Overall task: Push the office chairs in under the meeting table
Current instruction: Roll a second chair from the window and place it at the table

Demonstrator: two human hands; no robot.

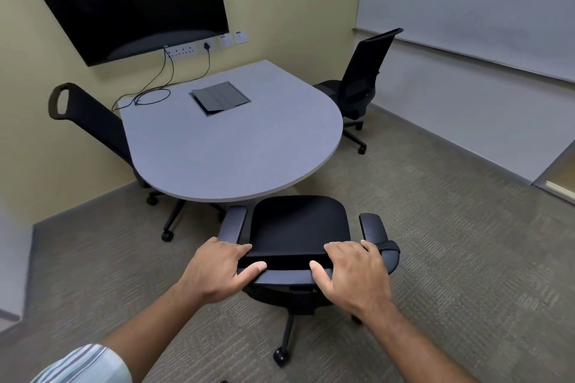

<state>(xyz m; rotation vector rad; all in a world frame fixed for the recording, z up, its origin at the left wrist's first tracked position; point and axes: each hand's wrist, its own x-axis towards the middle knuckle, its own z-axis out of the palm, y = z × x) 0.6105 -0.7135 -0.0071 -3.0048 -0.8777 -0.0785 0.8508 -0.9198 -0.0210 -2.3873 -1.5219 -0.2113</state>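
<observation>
With both hands — left hand (217, 270), right hand (351, 274) — gripping the near chair's backrest (281, 277), I steer its seat (298, 221) under the meeting surface (224, 146).

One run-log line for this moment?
step: pushing near chair | left hand, right hand: gripping backrest top | seat front at table edge | side chairs: seats under

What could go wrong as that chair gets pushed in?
The armrests look close to the height of the table edge, so they might knock against it instead of sliding under. Both hands, left hand and right hand, grip the top of the chair back, so fingers could get pinched if it meets the rim. The table's legs sit just ahead and might catch the casters.
</observation>
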